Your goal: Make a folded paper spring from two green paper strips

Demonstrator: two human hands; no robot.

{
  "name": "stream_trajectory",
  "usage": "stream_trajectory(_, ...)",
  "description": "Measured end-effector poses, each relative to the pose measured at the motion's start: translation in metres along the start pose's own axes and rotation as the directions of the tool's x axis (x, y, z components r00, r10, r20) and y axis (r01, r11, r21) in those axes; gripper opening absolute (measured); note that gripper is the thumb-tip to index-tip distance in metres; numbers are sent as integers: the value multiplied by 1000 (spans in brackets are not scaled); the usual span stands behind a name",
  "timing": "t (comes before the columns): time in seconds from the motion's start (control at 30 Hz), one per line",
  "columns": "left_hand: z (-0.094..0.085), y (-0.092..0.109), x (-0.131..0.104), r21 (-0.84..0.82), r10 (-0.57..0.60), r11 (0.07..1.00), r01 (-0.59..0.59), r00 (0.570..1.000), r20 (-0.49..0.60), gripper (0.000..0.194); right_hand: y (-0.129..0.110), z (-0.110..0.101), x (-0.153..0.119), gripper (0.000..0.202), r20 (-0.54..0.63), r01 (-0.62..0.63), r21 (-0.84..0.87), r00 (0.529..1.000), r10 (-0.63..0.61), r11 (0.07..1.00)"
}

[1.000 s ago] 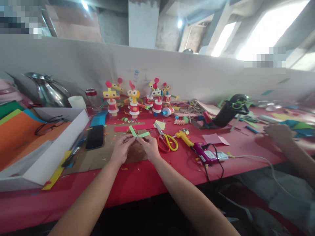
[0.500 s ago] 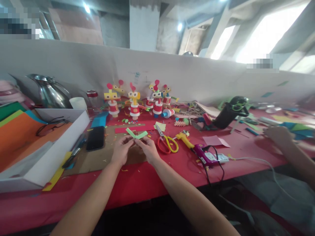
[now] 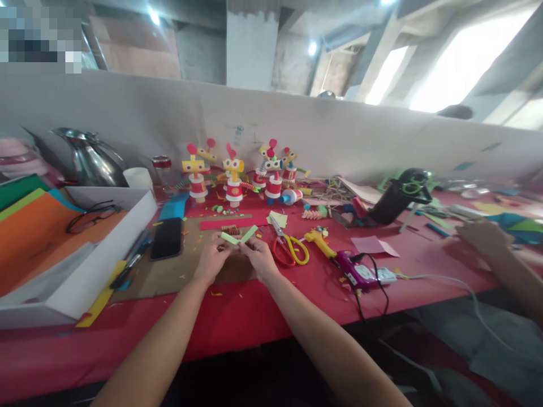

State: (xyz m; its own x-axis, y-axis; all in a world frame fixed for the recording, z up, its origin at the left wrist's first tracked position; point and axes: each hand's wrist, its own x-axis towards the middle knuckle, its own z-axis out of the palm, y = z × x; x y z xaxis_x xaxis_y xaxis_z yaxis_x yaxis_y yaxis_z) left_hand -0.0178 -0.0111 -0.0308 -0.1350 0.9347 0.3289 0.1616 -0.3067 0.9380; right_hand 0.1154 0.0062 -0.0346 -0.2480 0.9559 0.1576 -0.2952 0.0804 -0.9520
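My left hand and my right hand meet over a brown cardboard sheet. Both pinch a light green paper strip, bent into a V, its two ends pointing up and apart. Just behind it lies a small folded paper spring. Scissors with one red and one yellow handle lie right of my right hand. A yellow glue gun rests beyond them. Farther back stand several paper-cup figures in red, white and yellow.
At left are a white box of coloured paper with eyeglasses, a black phone and a steel jug. A purple power strip with cables sits at right. Another person's hand works at far right.
The green strip has shifted slightly right in my fingers, and its V has changed shape. The paper spring behind it shows more fully. The whole view has shifted a little.
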Motion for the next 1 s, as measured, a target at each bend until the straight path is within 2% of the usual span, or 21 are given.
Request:
stream_trajectory(0.13,-8,-3,4,107,190,975,-196,980,65,16,-1,-3,0,27,43,-94,84,995,90,992)
stream_trajectory(0.27,-11,2,5,135,281,942,-308,941,190,14,2,-5,1,29,46,-157,151,987,152,976)
stream_trajectory(0.4,-10,8,4,201,330,913,-354,933,144,12,3,-4,1,28,80,-217,262,976,203,940)
stream_trajectory(0.53,-6,10,1,187,308,929,-320,947,92,12,-4,-3,-1,22,209,-348,436,936,282,830)
stream_trajectory(0.63,-4,10,-2,175,270,946,-274,962,47,13,-8,-3,-1,18,252,-427,485,904,346,763)
stream_trajectory(0.8,-1,9,2,177,208,962,-207,978,15,13,-2,-6,4,12,197,-385,492,923,331,780)
stream_trajectory(0.87,2,11,0,172,136,976,-136,991,8,15,1,-6,6,12,144,-339,492,940,309,802)
stream_trajectory(0.97,8,19,-19,221,21,975,-10,999,-47,28,3,-7,8,15,37,-258,503,960,278,825)
stream_trajectory(1.0,9,21,-29,252,45,967,-31,998,-50,22,3,-8,8,16,4,-233,498,964,266,835)
